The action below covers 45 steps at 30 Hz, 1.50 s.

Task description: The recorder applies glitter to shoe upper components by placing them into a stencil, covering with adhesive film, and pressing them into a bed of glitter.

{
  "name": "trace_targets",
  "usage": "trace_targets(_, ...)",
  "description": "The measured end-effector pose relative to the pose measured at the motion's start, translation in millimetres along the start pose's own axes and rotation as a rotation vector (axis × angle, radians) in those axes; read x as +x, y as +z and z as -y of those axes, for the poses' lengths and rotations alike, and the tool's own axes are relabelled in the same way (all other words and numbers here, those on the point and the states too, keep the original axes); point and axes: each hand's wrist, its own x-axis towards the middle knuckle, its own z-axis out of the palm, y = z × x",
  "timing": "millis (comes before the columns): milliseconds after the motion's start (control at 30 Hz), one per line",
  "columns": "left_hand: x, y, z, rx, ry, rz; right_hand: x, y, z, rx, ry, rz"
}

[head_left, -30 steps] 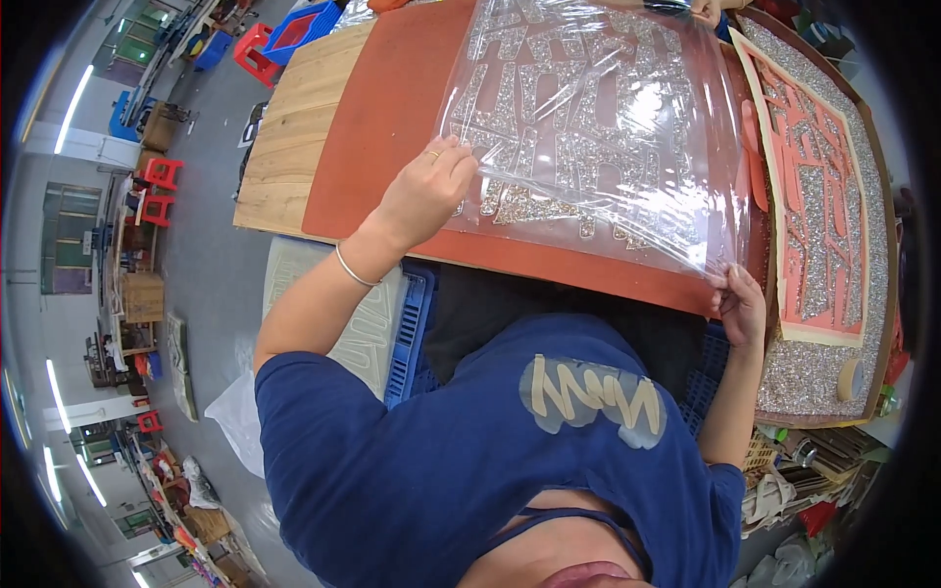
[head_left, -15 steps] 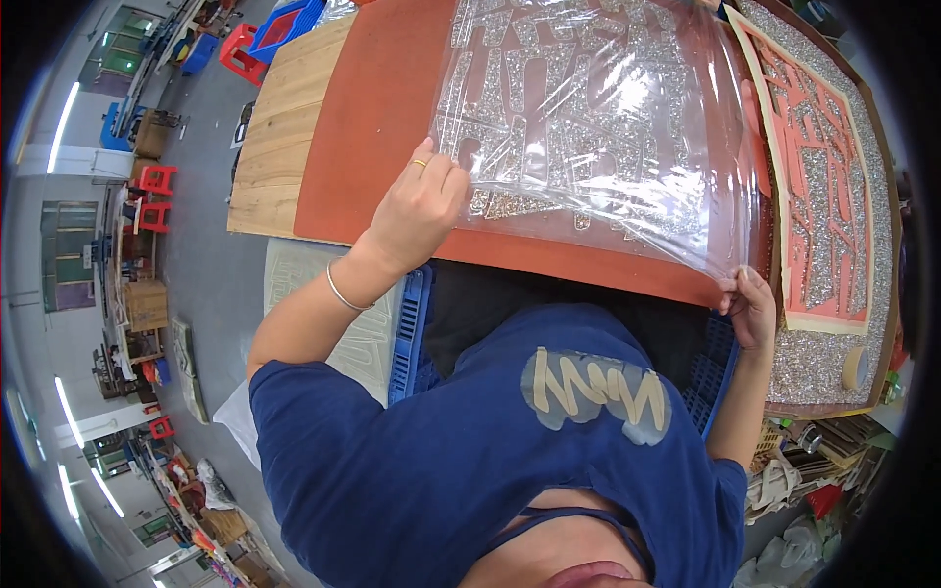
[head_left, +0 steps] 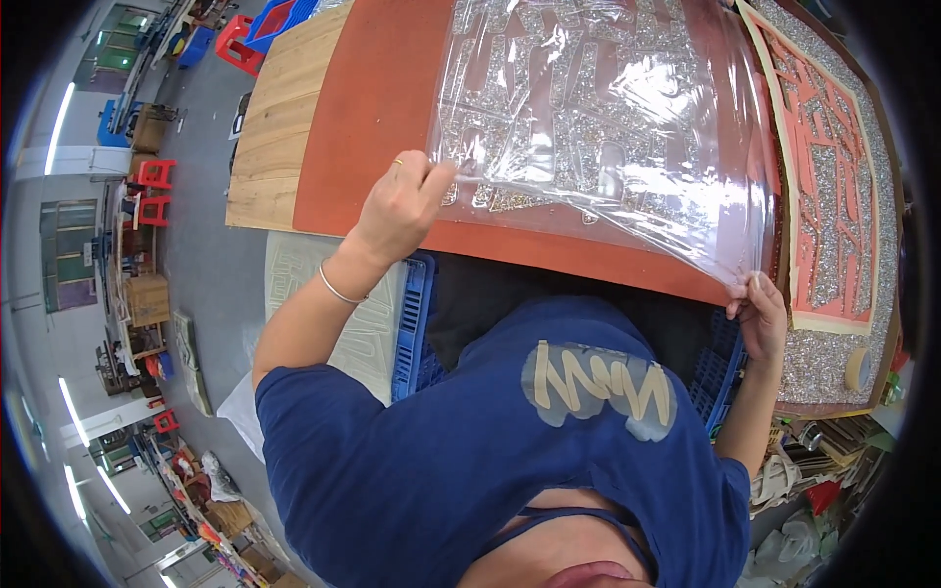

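A clear plastic film (head_left: pixel 676 211) lies across the table, stretched and creased along its near edge. My left hand (head_left: pixel 400 204) pinches that film's near left corner, a little above the red-brown mat (head_left: pixel 368 118). At the near right corner, my right hand (head_left: pixel 760 306) grips the film between thumb and fingers. Beneath the film, glittery silver-gold cut-out shapes (head_left: pixel 515 204) lie on the mat, partly hidden by glare. To the right, a pink stencil sheet (head_left: pixel 851 279) with a cream border rests on a glitter-covered surface (head_left: pixel 818 377).
A bare wooden board (head_left: pixel 279 137) continues left of the mat. Below the table edge stands a blue plastic crate (head_left: pixel 414 314) beside a pale sheet with raised outlines (head_left: pixel 368 338). A tape roll (head_left: pixel 858 370) sits on the glitter. Red stools (head_left: pixel 155 210) stand farther left.
My left hand has shifted slightly left, carrying its film corner along. My right hand has moved a little right and down, still gripping the film. The stretched near edge looks wider.
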Motion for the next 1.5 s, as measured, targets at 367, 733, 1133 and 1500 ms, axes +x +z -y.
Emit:
trace_targets(367, 13, -1, 24, -0.154, 0.135, 0.175, 8, 14, 15, -0.072, -0.037, -0.07)
trace_targets(733, -9, 0, 10, -0.141, 0.11, -0.128, 12, -11, -8, -0.11, 0.007, -0.062)
trace_targets(1133, -21, 28, 44, -0.147, -0.067, 0.045, 48, 11, -16, -0.15, -0.137, -0.204)
trace_targets(1500, -22, 23, 51, -0.265, 0.02, 0.041, 63, 18, -11, -0.169, -0.206, -0.244)
